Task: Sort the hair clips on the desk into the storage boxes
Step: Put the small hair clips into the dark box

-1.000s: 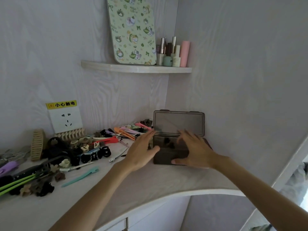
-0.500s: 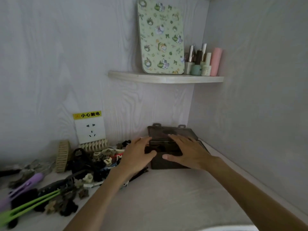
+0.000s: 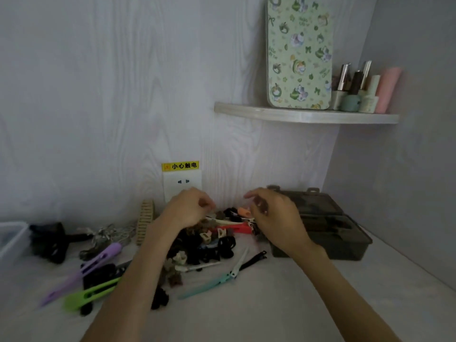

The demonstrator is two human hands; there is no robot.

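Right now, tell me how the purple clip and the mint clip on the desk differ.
The purple clip is broader and shows slots through its body; the mint clip is thin and solid-looking. The purple clip lies left of the left hand's forearm; the mint clip lies between both forearms. The purple clip sits beside a green clip; the mint clip's upper end meets a black clip. Both are long, lie flat on the desk, and slant up to the right.

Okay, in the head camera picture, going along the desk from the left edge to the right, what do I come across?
clear storage box → black clip → purple clip → beige comb → left hand → red clip → right hand → dark storage box
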